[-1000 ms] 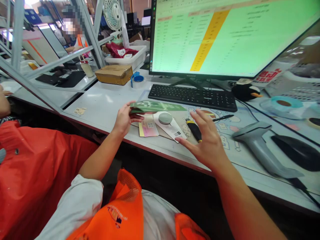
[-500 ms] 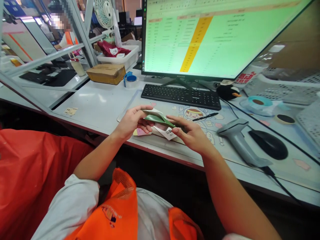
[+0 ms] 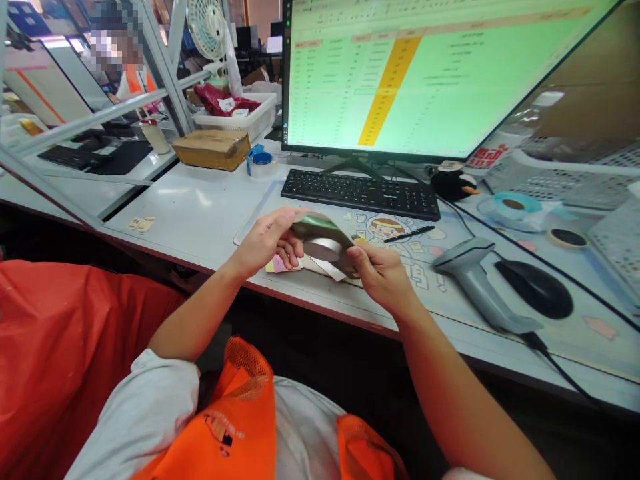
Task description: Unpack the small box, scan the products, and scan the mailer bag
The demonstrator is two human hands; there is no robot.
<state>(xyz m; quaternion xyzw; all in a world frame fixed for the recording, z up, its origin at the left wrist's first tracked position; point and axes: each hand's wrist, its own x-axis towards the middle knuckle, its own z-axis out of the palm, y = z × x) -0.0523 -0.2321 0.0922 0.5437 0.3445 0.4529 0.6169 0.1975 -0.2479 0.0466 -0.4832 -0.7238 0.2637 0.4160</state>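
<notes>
Between my two hands, above the front edge of the desk, is a thin flat green packet (image 3: 323, 230) with a pale rounded patch on its face. My left hand (image 3: 267, 243) grips its left end, thumb on top and fingers curled beneath. On the right end, my right hand (image 3: 383, 273) pinches it between thumb and fingers. Under the packet, a white label (image 3: 326, 268) and a pink-and-yellow paper (image 3: 283, 265) show in part; the packet hides the rest. Just beyond my right hand a black pen (image 3: 410, 234) lies on the printed desk mat (image 3: 425, 267).
Behind the mat stand a black keyboard (image 3: 360, 195) and a large monitor (image 3: 425, 73). To the right lie a grey barcode scanner (image 3: 480, 287), a black mouse (image 3: 535, 288) and tape rolls (image 3: 517, 210). A cardboard box (image 3: 213, 148) sits back left. Another person (image 3: 133, 80) is beyond the metal frame.
The packet has turned, so its face with the pale patch now shows toward me. My right hand has closed more firmly on its end and shifted slightly.
</notes>
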